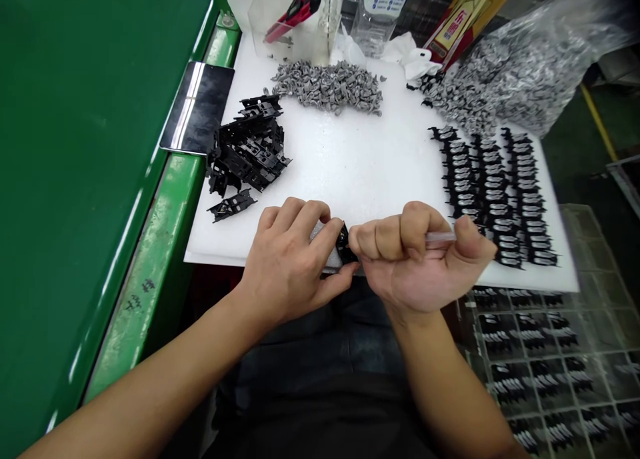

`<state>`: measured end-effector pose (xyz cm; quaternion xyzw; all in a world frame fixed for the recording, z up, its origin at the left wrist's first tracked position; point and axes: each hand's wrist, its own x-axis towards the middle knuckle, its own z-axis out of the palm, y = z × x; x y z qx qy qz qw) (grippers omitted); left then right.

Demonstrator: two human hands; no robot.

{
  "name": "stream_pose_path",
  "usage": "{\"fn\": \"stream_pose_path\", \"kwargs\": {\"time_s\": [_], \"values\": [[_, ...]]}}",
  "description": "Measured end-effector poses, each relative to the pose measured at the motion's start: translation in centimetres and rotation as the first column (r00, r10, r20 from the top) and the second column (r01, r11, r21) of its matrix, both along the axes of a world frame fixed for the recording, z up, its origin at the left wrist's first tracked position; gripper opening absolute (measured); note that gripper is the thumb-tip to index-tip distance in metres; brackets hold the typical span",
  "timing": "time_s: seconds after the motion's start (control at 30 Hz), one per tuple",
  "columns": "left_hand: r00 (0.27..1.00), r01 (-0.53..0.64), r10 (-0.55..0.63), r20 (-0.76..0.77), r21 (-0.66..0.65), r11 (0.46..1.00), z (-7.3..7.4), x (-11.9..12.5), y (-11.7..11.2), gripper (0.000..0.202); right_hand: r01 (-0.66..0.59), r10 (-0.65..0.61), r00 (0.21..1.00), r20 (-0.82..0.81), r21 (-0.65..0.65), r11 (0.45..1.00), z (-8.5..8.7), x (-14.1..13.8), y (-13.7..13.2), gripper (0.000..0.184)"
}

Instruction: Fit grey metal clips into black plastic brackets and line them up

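Note:
At the near edge of the white board (360, 159), my left hand (290, 259) pinches a small black plastic part (345, 244) between thumb and fingers. My right hand (415, 259) is closed around a thin tool with a clear, pinkish handle (440, 236). Its far end, by the black part, is hidden behind my fingers. Beyond my left hand lies a heap of black plastic parts (250, 149), with a single one (233, 205) apart in front. A pile of small grey pieces (330, 89) sits farther back. Black parts with grey pieces stand in rows (495, 192) at the right.
A dark flat tablet-like panel (197, 105) lies on the green ledge at left. Along the back are a clear holder with a red cutter (295, 15), a bottle (383, 12), a yellow-red carton (470, 19) and a plastic bag (550, 59). A compartment tray (597, 299) stands lower right.

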<state>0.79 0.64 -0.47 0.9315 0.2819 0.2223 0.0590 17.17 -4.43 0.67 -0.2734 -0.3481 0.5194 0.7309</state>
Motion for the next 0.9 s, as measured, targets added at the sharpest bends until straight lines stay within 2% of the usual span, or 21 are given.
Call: {"fn": "stream_pose_path", "kwargs": {"time_s": [0.8, 0.9], "values": [[1.0, 0.002, -0.002, -0.017, 0.008, 1.0, -0.04, 0.07, -0.02, 0.049, 0.055, -0.055, 0.998, 0.007, -0.006, 0.998, -0.16, -0.14, -0.06, 0.05], [1.0, 0.003, -0.003, -0.016, 0.008, 1.0, -0.06, 0.01, 0.05, 0.05, 0.021, -0.021, 1.0, 0.02, -0.003, 1.0, -0.24, -0.04, -0.42, 0.05]]}}
